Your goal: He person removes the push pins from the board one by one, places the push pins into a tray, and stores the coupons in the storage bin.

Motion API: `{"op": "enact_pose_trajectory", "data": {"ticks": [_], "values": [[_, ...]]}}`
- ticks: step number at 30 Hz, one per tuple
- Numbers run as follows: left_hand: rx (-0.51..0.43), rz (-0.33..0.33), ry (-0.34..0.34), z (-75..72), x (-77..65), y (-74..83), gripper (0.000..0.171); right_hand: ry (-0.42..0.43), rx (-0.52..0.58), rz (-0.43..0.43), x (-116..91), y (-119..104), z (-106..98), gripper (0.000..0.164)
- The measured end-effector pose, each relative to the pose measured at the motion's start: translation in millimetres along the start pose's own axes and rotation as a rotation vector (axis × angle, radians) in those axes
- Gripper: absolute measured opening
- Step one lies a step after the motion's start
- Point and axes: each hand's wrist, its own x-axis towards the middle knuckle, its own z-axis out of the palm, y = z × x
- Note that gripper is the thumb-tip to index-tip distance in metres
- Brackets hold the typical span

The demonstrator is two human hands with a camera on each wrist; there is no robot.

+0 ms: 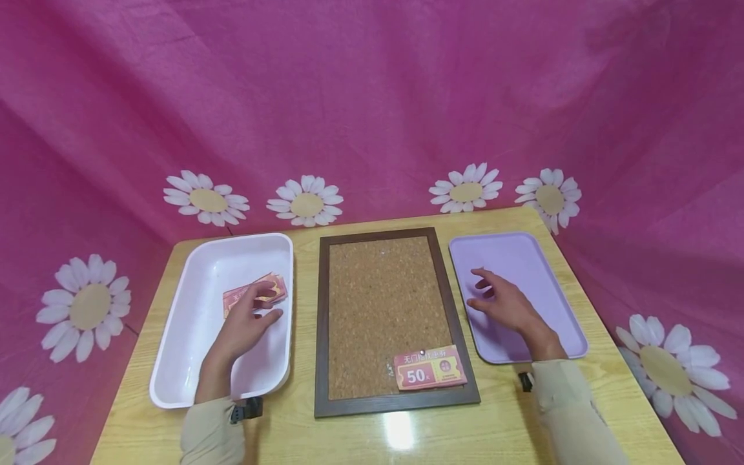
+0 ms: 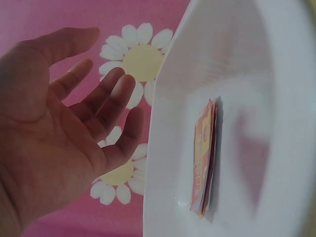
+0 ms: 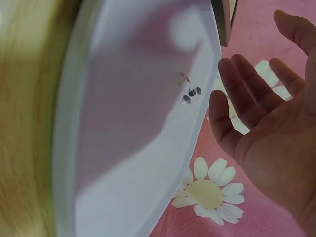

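Note:
My left hand (image 1: 244, 326) hovers over a white basin (image 1: 200, 290), its fingers relaxed and holding nothing. Below it in the basin lies a stack of pink and yellow paper coupons (image 2: 202, 160), partly covered by the hand in the head view. Above a purple tray (image 1: 537, 290) is my right hand (image 1: 508, 307), empty, with loosely bent fingers. Several small metal thumbtacks (image 3: 186, 99) lie on that tray in the right wrist view. Between the hands, a coupon (image 1: 430, 369) marked 50 sits at the lower right of a cork board (image 1: 383, 303), with a tack (image 1: 422, 352) at its top edge.
The cork board has a dark wooden frame (image 1: 322, 323) and lies flat on a wood-grain table (image 1: 325, 439), between the basin and the tray. A pink curtain (image 1: 372, 97) with white daisies surrounds the table's back and sides.

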Motion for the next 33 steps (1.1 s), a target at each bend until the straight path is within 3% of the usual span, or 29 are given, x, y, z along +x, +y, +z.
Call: {"op": "enact_pose_trajectory", "data": {"ticks": [9, 33], "values": [[0.004, 0.009, -0.030, 15.0, -1.1, 8.9, 0.049, 0.005, 0.023, -0.062, -7, -3, 9, 0.064], [-0.020, 0.040, -0.118, 49.2, -10.8, 22.9, 0.049, -0.031, 0.060, -0.066, -24, -17, 18, 0.060]]}}
